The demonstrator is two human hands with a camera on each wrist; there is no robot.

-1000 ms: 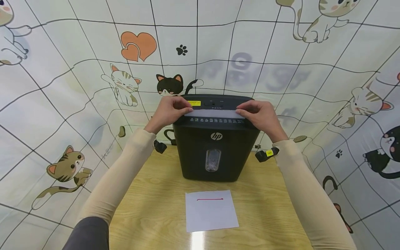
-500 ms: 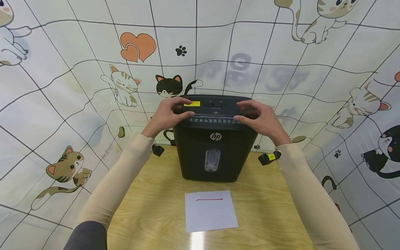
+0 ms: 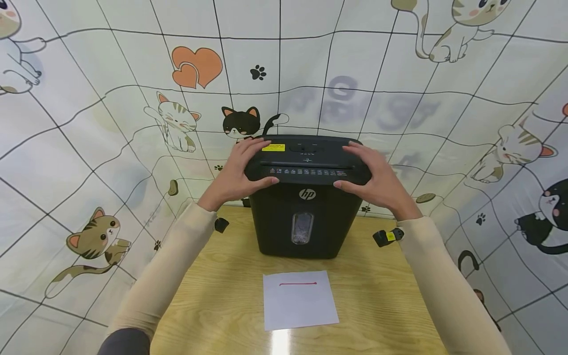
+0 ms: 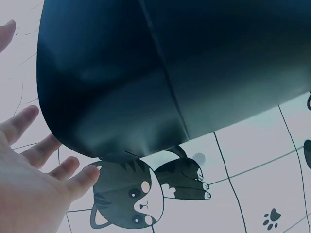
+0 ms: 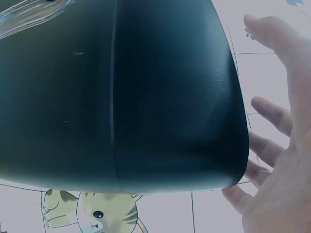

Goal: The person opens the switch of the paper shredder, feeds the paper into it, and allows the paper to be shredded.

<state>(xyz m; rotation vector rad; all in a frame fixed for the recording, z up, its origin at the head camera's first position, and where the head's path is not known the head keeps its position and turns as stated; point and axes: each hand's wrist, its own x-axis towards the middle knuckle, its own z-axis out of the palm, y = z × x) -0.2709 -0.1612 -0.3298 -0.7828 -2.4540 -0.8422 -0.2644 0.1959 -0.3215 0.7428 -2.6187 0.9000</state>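
A black HP paper shredder (image 3: 276, 227) stands upright on the wooden table, its top slot (image 3: 306, 165) bare of paper. My left hand (image 3: 234, 175) is spread at the left end of the shredder's top, thumb in front and fingers over the side edge. Mirroring it, my right hand (image 3: 377, 178) is at the right end with its thumb near the front edge. Both wrist views show spread, fairly straight fingers alongside the black casing (image 4: 112, 87). Shreds show through the small window (image 3: 302, 228).
A white sheet of paper (image 3: 301, 308) with a red line lies on the table (image 3: 213, 305) in front of the shredder. A white curtain (image 3: 301, 59) printed with cats and grid lines closes in the back and both sides.
The white sheet in the shredder's slot has sunk out of sight. My hands have let go of it, spread their fingers and moved outward and down to the ends of the shredder's top.
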